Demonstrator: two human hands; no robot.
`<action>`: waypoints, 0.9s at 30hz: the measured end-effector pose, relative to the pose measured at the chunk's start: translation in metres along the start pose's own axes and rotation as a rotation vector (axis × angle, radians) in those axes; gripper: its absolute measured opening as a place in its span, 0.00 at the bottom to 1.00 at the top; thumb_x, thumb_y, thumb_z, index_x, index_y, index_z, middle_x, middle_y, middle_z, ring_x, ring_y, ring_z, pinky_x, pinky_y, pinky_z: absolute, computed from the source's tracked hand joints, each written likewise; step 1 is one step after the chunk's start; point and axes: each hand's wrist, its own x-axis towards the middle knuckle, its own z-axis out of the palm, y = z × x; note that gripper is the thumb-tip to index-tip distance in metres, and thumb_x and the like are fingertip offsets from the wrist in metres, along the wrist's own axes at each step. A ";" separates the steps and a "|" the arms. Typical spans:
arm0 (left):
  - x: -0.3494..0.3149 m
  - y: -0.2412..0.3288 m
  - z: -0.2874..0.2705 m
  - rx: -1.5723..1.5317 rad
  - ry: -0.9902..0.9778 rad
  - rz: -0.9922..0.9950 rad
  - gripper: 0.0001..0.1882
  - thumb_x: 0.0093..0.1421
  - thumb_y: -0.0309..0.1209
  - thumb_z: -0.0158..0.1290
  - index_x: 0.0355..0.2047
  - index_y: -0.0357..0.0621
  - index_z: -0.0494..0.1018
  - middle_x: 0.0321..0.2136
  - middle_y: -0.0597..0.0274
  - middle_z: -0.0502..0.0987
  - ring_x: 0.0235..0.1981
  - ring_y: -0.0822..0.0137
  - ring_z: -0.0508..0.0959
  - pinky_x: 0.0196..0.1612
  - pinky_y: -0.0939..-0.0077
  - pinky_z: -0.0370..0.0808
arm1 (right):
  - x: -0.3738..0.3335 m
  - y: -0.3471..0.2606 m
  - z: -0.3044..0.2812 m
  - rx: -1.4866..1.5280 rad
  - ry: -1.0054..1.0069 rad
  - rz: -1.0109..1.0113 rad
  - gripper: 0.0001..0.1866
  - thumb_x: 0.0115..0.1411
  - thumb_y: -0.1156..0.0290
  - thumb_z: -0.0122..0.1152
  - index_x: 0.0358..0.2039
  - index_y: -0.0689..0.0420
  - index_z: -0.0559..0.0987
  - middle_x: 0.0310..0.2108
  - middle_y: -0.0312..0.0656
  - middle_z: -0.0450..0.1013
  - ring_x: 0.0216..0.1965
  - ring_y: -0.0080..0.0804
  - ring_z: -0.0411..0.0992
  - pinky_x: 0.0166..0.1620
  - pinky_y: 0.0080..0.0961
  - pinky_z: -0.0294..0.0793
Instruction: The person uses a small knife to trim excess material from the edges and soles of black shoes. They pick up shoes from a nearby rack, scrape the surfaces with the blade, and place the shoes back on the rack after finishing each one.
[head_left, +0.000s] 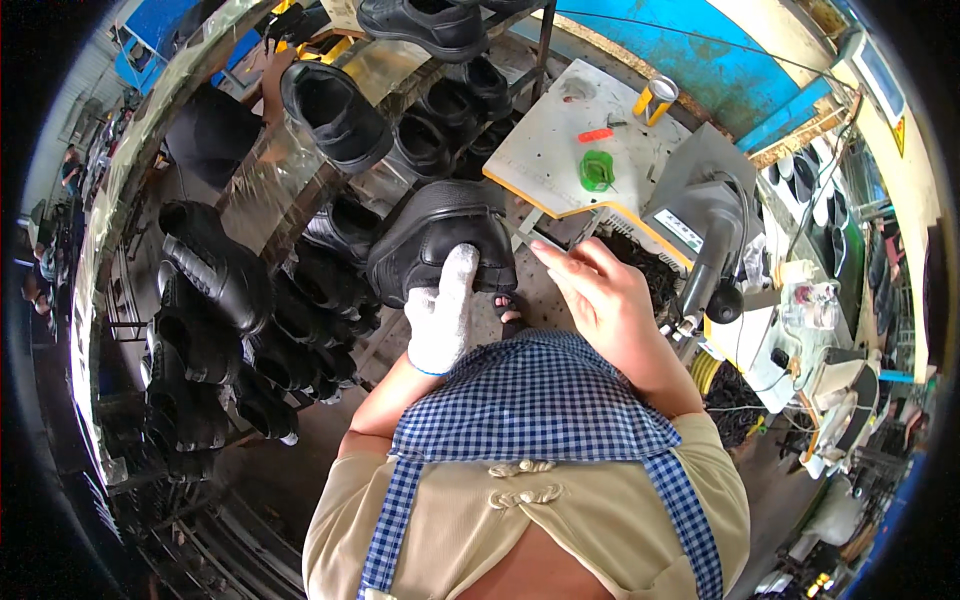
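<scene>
A black leather shoe (405,250) is held up in front of my body, its thick sole edge facing upward. My left hand (443,310), in a white knit glove with a blue cuff edge, grips it, one finger stretched along the leather. Just right of the shoe is my bare right hand (600,290), its fingers drawn together and pointing at the shoe. From its fingertips a thin grey tool (520,234) reaches toward the shoe's side; its exact kind is too small to tell.
Racks on the left carry several black shoes (215,265), and more (335,115) hang close ahead. At right stands a white worktable (540,150) with a yellow can (655,100), a green tape-like roll (597,171) and a grey machine (700,200). A person in a black cap (213,135) is behind the rack.
</scene>
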 end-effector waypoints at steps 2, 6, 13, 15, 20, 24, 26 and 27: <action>-0.001 0.001 0.003 -0.067 -0.010 -0.006 0.11 0.68 0.28 0.49 0.47 0.36 0.75 0.40 0.60 0.80 0.37 0.68 0.79 0.43 0.75 0.76 | 0.002 -0.003 -0.001 0.056 -0.005 0.017 0.25 0.56 0.81 0.60 0.55 0.50 0.77 0.28 0.41 0.68 0.22 0.35 0.74 0.25 0.31 0.76; 0.004 -0.010 -0.004 0.207 -0.042 0.215 0.11 0.69 0.28 0.48 0.46 0.36 0.75 0.39 0.59 0.80 0.38 0.68 0.79 0.43 0.74 0.76 | 0.002 -0.004 0.000 0.010 -0.004 -0.001 0.25 0.57 0.81 0.58 0.56 0.50 0.76 0.28 0.40 0.69 0.22 0.33 0.74 0.26 0.30 0.77; 0.003 -0.021 -0.006 0.184 0.030 0.194 0.12 0.69 0.30 0.48 0.48 0.37 0.75 0.40 0.59 0.80 0.39 0.69 0.79 0.42 0.75 0.77 | 0.005 -0.007 0.008 0.002 -0.032 -0.006 0.28 0.56 0.80 0.59 0.58 0.50 0.74 0.29 0.41 0.68 0.23 0.34 0.74 0.26 0.31 0.76; 0.003 -0.020 -0.004 0.203 0.060 0.231 0.13 0.70 0.31 0.48 0.49 0.38 0.74 0.40 0.60 0.80 0.38 0.69 0.79 0.41 0.76 0.77 | 0.006 -0.006 0.015 -0.001 -0.007 -0.020 0.28 0.56 0.79 0.60 0.59 0.50 0.73 0.29 0.42 0.68 0.24 0.35 0.74 0.25 0.31 0.76; 0.002 -0.022 0.000 -0.099 0.017 0.244 0.13 0.68 0.25 0.50 0.51 0.37 0.73 0.47 0.61 0.77 0.46 0.70 0.76 0.52 0.74 0.73 | 0.007 -0.006 0.035 0.047 0.051 -0.023 0.28 0.57 0.79 0.60 0.60 0.50 0.72 0.29 0.44 0.68 0.23 0.39 0.74 0.24 0.33 0.74; 0.002 -0.035 -0.002 -0.010 0.112 0.246 0.14 0.69 0.30 0.50 0.52 0.38 0.72 0.44 0.60 0.78 0.41 0.69 0.79 0.45 0.74 0.77 | 0.007 -0.006 0.044 0.063 0.050 -0.015 0.29 0.58 0.78 0.59 0.61 0.49 0.71 0.28 0.45 0.68 0.23 0.41 0.73 0.24 0.35 0.74; 0.005 -0.044 -0.003 0.020 0.147 0.295 0.14 0.68 0.30 0.50 0.52 0.38 0.72 0.44 0.60 0.79 0.41 0.69 0.79 0.45 0.75 0.78 | 0.008 -0.007 0.045 0.064 0.037 -0.001 0.29 0.58 0.78 0.58 0.62 0.48 0.70 0.29 0.45 0.68 0.23 0.42 0.73 0.24 0.36 0.73; 0.007 -0.048 -0.003 0.034 0.152 0.336 0.14 0.68 0.29 0.50 0.52 0.38 0.72 0.45 0.60 0.78 0.42 0.68 0.79 0.46 0.75 0.77 | 0.008 -0.008 0.045 0.063 0.032 0.009 0.29 0.59 0.78 0.58 0.62 0.48 0.70 0.29 0.45 0.68 0.23 0.42 0.73 0.24 0.36 0.73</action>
